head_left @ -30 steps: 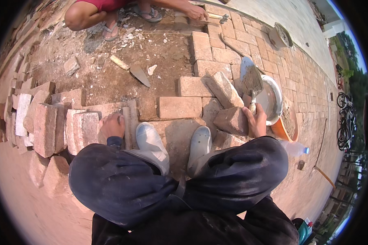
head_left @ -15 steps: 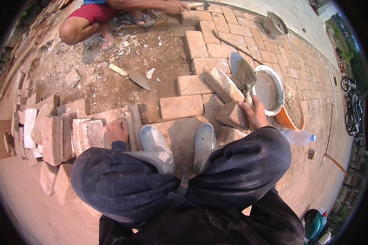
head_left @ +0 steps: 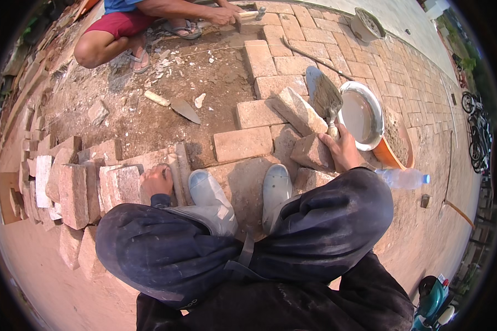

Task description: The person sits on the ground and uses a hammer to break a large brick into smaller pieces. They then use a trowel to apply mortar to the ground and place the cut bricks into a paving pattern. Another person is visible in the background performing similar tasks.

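My right hand [head_left: 345, 149] is closed around the handle of a trowel [head_left: 323, 95], its blade pointing away and smeared with mortar. The thumb lies against a reddish paving brick [head_left: 312, 153] just left of the hand. Beside the blade, a pale-faced brick [head_left: 299, 111] leans at a slant over laid bricks. My left hand [head_left: 156, 182] is curled over a brick in the row left of my boots, its fingertips partly hidden. Next to it narrow bricks [head_left: 181, 175] stand on edge. One brick [head_left: 243, 144] lies flat ahead of my boots.
A white-rimmed bucket [head_left: 361, 116] of greyish liquid and an orange container [head_left: 398, 144] of sand stand at right, near a plastic bottle [head_left: 404, 179]. Another trowel [head_left: 183, 109] lies on soil. A co-worker's hand [head_left: 222, 15] holds a hammer [head_left: 252, 15]. Stacked bricks [head_left: 73, 193] fill the left.
The co-worker's hands and hammer have moved slightly left, and the second hand has come into view. The view has shifted a little; both my hands keep their places.
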Tool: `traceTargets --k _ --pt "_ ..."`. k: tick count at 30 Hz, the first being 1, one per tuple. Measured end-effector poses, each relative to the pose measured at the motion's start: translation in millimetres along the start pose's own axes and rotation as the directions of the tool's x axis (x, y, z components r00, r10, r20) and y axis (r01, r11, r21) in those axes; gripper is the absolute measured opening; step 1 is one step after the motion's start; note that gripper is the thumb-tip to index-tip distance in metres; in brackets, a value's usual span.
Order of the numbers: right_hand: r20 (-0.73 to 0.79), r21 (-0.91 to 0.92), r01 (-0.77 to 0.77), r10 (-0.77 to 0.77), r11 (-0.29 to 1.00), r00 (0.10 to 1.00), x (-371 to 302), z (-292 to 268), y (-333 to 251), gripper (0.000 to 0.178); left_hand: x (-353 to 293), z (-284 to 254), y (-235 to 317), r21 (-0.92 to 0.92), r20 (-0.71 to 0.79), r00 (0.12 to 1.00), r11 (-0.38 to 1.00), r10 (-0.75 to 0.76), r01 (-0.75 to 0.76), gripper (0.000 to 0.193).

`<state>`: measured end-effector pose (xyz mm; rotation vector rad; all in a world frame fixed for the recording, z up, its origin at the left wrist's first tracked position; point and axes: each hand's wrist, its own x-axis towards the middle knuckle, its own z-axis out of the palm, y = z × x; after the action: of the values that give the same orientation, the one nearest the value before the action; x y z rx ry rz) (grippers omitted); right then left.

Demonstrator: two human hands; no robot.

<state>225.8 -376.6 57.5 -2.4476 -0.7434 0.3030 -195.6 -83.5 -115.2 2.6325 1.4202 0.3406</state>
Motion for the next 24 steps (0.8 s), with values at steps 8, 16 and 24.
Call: traceTargets --k 8,16,24 --pt "0.012 0.069 -0.037 0.037 0.997 0.999 0.3 1.2 -2.3 0.046 -1.5 1.1 -2.5 0.021 -0.003 1.000 1.000 -0.002 0.002 0.015" --pt "0.011 0.056 -0.039 0.039 0.998 0.999 -0.3 1.5 -3.2 0.045 -0.7 -0.4 -0.6 0.021 -0.012 1.000 1.000 0.002 -0.002 0.015" --pt "-0.002 0.097 -0.011 0.012 0.995 1.000 2.8 6.3 5.4 0.044 -1.0 -0.1 -1.8 0.040 -0.038 0.999 0.999 0.019 -0.017 0.014"
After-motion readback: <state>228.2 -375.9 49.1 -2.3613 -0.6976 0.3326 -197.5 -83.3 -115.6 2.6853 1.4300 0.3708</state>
